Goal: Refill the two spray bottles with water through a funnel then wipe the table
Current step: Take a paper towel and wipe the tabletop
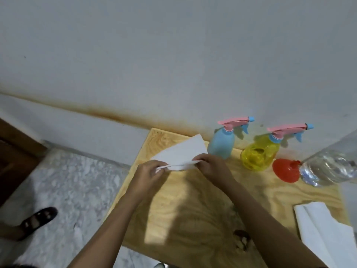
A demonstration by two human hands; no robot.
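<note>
One tissue [179, 151] between left hand [150, 172], right hand [212, 166], at table [193, 200] edge

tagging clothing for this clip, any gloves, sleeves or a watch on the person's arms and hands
No gloves on the left hand or right hand. Both forearms are uncovered to the frame's edge: no sleeve, watch or bracelet shows.

Setting: a plain domestic room. This is indicated by a pale painted wall [135, 55] marked with a rust-brown stain band [119, 117], a marble-patterned floor [73, 180], a small plywood worktop [193, 190] set against the wall, a dark wooden panel [15, 161] at the left, and a sandalled foot [38, 219].
</note>
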